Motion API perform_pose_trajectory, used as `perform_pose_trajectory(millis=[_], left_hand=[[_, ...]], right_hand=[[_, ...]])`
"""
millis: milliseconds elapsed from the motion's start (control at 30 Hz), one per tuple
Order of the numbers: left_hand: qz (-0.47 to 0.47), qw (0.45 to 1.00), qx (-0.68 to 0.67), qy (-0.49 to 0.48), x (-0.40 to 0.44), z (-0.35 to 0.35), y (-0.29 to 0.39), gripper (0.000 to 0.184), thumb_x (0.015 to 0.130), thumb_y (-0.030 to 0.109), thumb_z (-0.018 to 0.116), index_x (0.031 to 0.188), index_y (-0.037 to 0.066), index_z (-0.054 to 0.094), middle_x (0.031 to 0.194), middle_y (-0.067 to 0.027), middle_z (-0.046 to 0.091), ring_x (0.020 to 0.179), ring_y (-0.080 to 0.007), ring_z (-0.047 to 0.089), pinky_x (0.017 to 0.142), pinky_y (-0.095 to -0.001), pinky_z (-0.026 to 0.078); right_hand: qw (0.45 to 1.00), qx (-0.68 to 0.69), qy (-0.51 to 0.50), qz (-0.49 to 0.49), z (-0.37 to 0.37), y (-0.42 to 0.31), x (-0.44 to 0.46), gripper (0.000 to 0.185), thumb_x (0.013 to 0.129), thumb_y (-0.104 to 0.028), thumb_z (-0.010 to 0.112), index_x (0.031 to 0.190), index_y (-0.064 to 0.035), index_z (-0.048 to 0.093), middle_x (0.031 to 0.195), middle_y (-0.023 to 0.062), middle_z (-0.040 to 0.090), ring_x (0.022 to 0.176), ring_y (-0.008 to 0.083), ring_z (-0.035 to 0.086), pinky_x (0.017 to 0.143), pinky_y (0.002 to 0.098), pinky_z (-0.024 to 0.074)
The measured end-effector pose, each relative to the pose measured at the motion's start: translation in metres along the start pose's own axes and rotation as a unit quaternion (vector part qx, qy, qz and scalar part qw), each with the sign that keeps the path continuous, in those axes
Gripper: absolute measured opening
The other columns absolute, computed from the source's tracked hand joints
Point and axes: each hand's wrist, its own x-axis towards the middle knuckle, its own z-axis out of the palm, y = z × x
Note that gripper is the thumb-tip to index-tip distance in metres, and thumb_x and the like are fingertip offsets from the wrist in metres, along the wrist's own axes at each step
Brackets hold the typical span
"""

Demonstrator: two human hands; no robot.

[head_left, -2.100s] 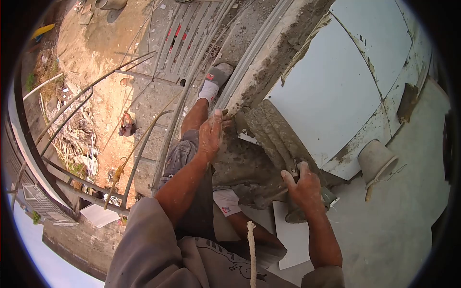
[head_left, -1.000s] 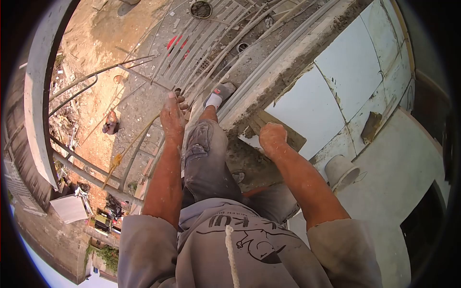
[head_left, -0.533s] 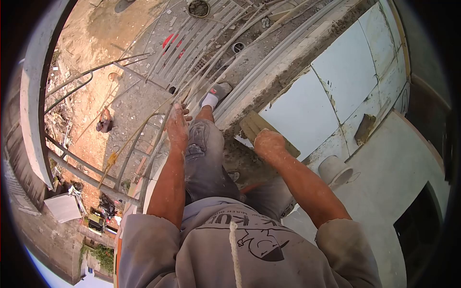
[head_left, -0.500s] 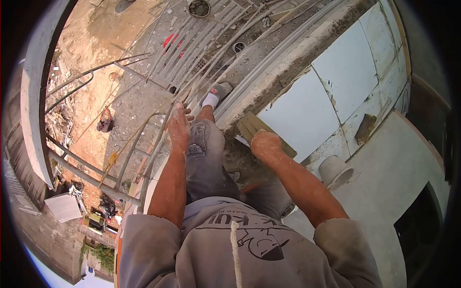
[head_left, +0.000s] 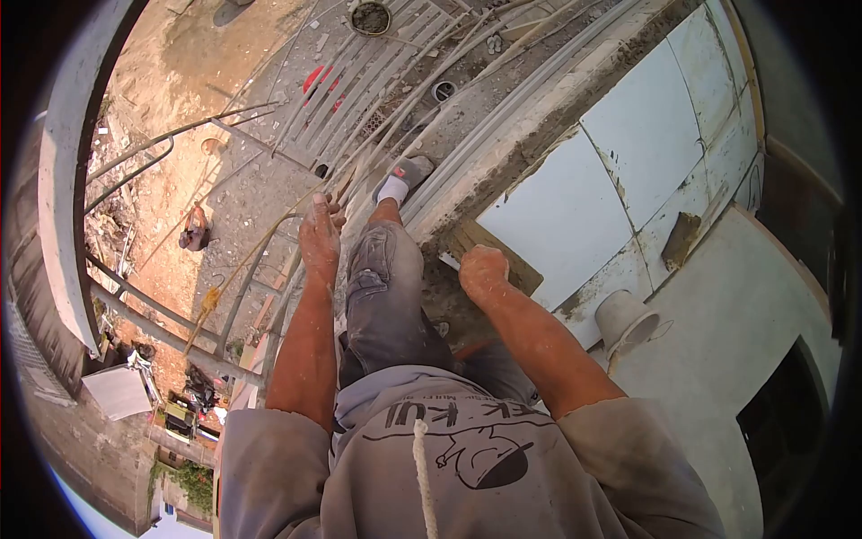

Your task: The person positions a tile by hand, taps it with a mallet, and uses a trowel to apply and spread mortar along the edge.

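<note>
My right hand (head_left: 485, 273) is closed round the grip of a flat, mud-coloured float (head_left: 522, 266), whose board lies over the lower left edge of the white tiles (head_left: 557, 225). Wet mortar shows around the float's near side. My left hand (head_left: 321, 235) is raised beside my left knee, dusty, with its fingers apart and nothing visible in it. Beyond it my foot (head_left: 404, 180), in a sandal and white sock, stands beside the long pale rails (head_left: 485, 117).
A pale bucket (head_left: 621, 323) lies right of my right arm. Curved metal railings (head_left: 238, 296) run along the left, above a drop. A person (head_left: 194, 230) is on the ground far below. A container of mortar (head_left: 369, 18) stands by the slatted platform (head_left: 359, 76).
The mortar-covered slab seen under both hands in the oldest frame is out of my grasp. My right hand with the float has shifted slightly left over the last half second; my left hand stays raised.
</note>
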Motion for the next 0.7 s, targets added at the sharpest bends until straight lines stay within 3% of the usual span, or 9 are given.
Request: perform_pose_trajectory(millis=[67, 167, 267, 333, 433, 533, 667, 700], left_hand=[[0.008, 1.0, -0.017, 0.007, 0.001, -0.004, 0.006, 0.062, 0.098, 0.049, 0.035, 0.112, -0.006, 0.058, 0.09, -0.0158, 0.065, 0.072, -0.0178, 0.061, 0.063, -0.029, 0.047], [0.005, 1.0, -0.02, 0.023, 0.003, -0.007, 0.012, 0.062, 0.098, 0.049, 0.035, 0.112, -0.007, 0.057, 0.089, -0.0155, 0.065, 0.071, -0.0172, 0.06, 0.063, -0.0275, 0.046], [-0.004, 0.999, -0.04, 0.027, 0.005, -0.013, 0.008, 0.061, 0.098, 0.049, 0.035, 0.113, -0.006, 0.057, 0.089, -0.0155, 0.064, 0.071, -0.0176, 0.06, 0.063, -0.0277, 0.046], [-0.021, 0.999, -0.038, 0.015, 0.004, -0.016, -0.004, 0.062, 0.097, 0.05, 0.036, 0.113, -0.006, 0.057, 0.09, -0.0152, 0.064, 0.072, -0.0184, 0.061, 0.064, -0.0287, 0.047], [-0.034, 0.999, -0.009, 0.023, -0.001, -0.014, -0.023, 0.063, 0.097, 0.052, 0.036, 0.112, -0.006, 0.057, 0.089, -0.0149, 0.064, 0.073, -0.0193, 0.062, 0.063, -0.0298, 0.047], [-0.048, 0.999, -0.005, 0.002, -0.002, -0.01, -0.039, 0.065, 0.096, 0.054, 0.036, 0.112, -0.006, 0.058, 0.089, -0.0147, 0.064, 0.075, -0.02, 0.064, 0.065, -0.0298, 0.047], [-0.065, 0.998, 0.021, 0.011, -0.01, -0.004, -0.031, 0.067, 0.095, 0.055, 0.036, 0.112, -0.005, 0.058, 0.09, -0.0155, 0.065, 0.076, -0.0214, 0.065, 0.066, -0.0322, 0.048], [-0.07, 0.997, 0.024, -0.01, -0.01, -0.004, -0.026, 0.069, 0.095, 0.056, 0.035, 0.118, -0.006, 0.054, 0.097, -0.0186, 0.064, 0.08, -0.0226, 0.064, 0.069, -0.0324, 0.049]], right_hand=[[1.0, -0.005, -0.015, 0.002, -0.011, 0.005, 0.008, 0.017, 0.077, -0.014, 0.062, 0.089, -0.0126, 0.074, 0.096, 0.0066, 0.069, 0.093, 0.0236, 0.067, 0.067, 0.0365, 0.0562], [0.998, -0.057, -0.005, 0.019, -0.028, 0.024, 0.022, 0.026, 0.072, -0.008, 0.069, 0.095, -0.0198, 0.074, 0.101, 0.002, 0.07, 0.092, 0.022, 0.067, 0.058, 0.0375, 0.0566], [0.997, -0.07, 0.023, 0.009, -0.038, 0.041, 0.026, 0.023, 0.075, -0.01, 0.066, 0.095, -0.0183, 0.074, 0.103, 0.0035, 0.069, 0.092, 0.0222, 0.067, 0.061, 0.0354, 0.0563], [0.992, -0.081, 0.097, -0.03, -0.044, 0.047, 0.015, 0.017, 0.076, -0.013, 0.062, 0.087, -0.0103, 0.073, 0.093, 0.0081, 0.07, 0.087, 0.0232, 0.068, 0.065, 0.0354, 0.0557], [0.991, -0.068, 0.105, -0.037, -0.044, 0.04, -0.007, 0.016, 0.075, -0.013, 0.06, 0.085, -0.0086, 0.073, 0.092, 0.0099, 0.068, 0.084, 0.0243, 0.068, 0.065, 0.0351, 0.0554], [0.994, -0.074, 0.055, -0.059, -0.031, 0.017, -0.02, 0.019, 0.08, -0.014, 0.061, 0.094, -0.0131, 0.073, 0.1, 0.0063, 0.069, 0.094, 0.022, 0.067, 0.068, 0.0334, 0.056], [0.997, -0.021, 0.026, -0.071, 0.004, -0.014, -0.022, 0.019, 0.081, -0.015, 0.06, 0.095, -0.0121, 0.073, 0.101, 0.0071, 0.068, 0.094, 0.0231, 0.067, 0.07, 0.0326, 0.0559], [0.997, -0.001, 0.043, -0.067, 0.015, -0.019, -0.018, 0.017, 0.08, -0.015, 0.061, 0.091, -0.0106, 0.073, 0.097, 0.008, 0.068, 0.09, 0.0234, 0.067, 0.068, 0.0336, 0.056]])
